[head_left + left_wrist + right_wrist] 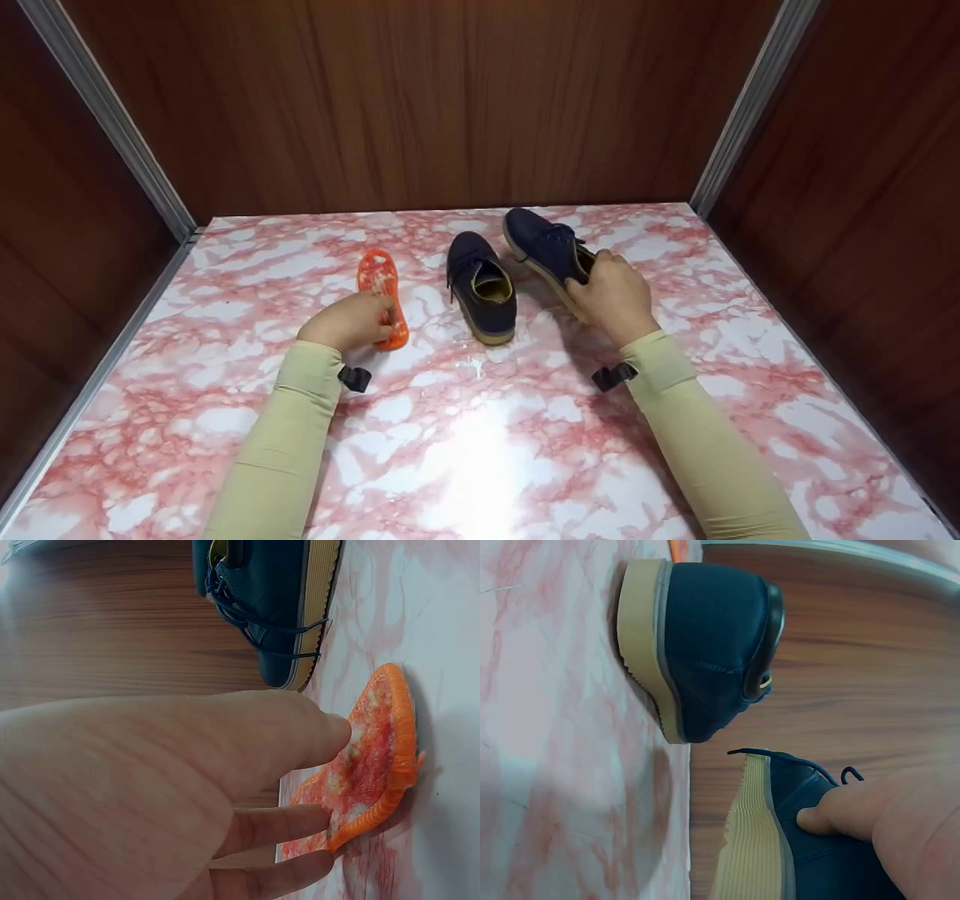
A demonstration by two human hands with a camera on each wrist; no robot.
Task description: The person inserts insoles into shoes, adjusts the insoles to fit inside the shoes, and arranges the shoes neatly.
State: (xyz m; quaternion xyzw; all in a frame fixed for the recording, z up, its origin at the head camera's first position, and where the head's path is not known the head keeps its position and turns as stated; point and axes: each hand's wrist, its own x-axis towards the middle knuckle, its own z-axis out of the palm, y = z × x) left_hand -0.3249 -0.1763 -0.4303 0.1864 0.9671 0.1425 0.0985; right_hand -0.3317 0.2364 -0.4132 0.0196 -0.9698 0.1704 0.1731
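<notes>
My left hand [351, 321] is over an orange-rimmed insole [381, 271] on the left of the table. In the left wrist view the thumb lies above the insole's mottled red face [367, 757], and straight fingers [289, 829] reach its orange rim; no firm pinch shows. With my right hand [616, 294] I grip a dark blue lace-up shoe [541, 244] by its heel end. The thumb presses its outer side; the other fingers are mostly hidden at the opening. That shoe's tan sole [751, 840] appears raised off the table. The matching shoe [476, 281] stands upright between my hands.
A table [465, 420] with a red-and-white marbled top lies under everything. Brown wood-grain panels [420, 105] wall off its back and both sides, with metal strips [120, 112] at the corners. Light glares on the table's front middle.
</notes>
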